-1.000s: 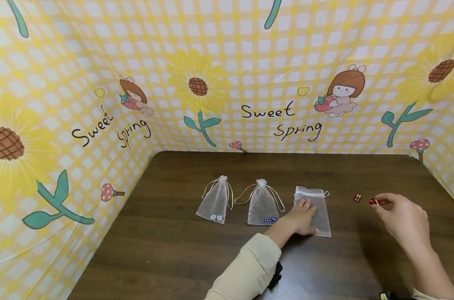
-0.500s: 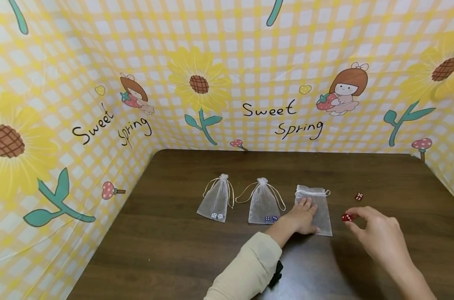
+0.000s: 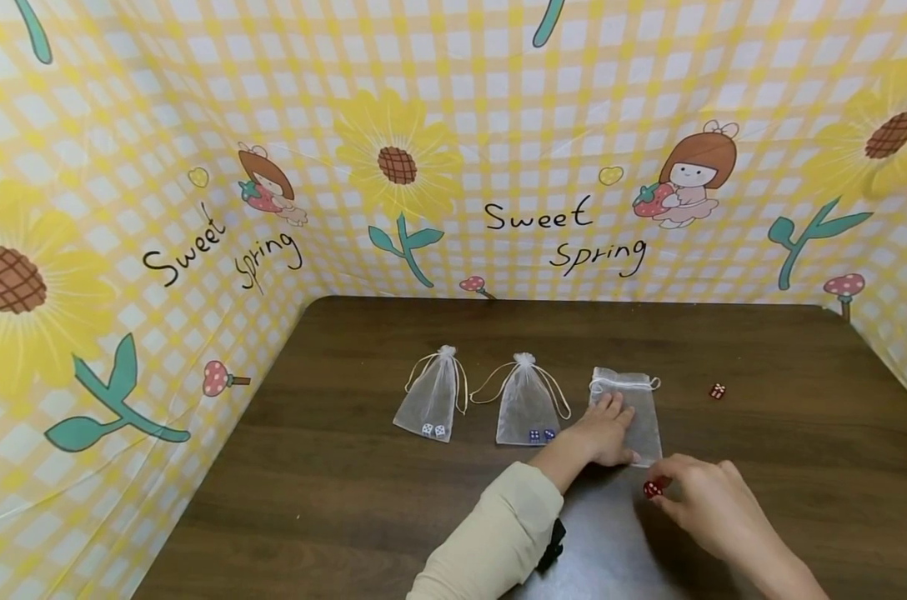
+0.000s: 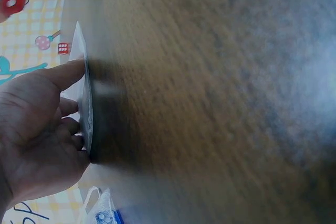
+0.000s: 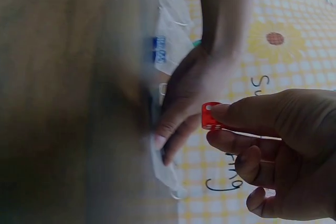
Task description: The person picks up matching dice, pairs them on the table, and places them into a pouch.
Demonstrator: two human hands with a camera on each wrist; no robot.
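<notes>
My left hand (image 3: 606, 433) lies with fingers spread on a flat white mesh drawstring bag (image 3: 643, 417), the rightmost of three. Between right thumb and fingertips I pinch a red die (image 3: 652, 489) with white pips. That right hand (image 3: 712, 504) hovers over the table, just off the bag's lower right corner. In the right wrist view the same red die (image 5: 211, 116) shows clearly at the fingertips. Another red die (image 3: 717, 391) sits on the table, to the right of the bag.
Left of my hand lie two cinched mesh bags: one (image 3: 517, 408) holds blue dice (image 3: 534, 436), the other (image 3: 428, 400) white dice (image 3: 428, 429). The dark wooden table (image 3: 311, 500) backs onto a yellow checked cloth (image 3: 498, 150) at its far and side edges.
My right hand has carried its red die leftward and toward me, from beside the other red die to near the bag's lower corner. The left hand has stayed on the bag.
</notes>
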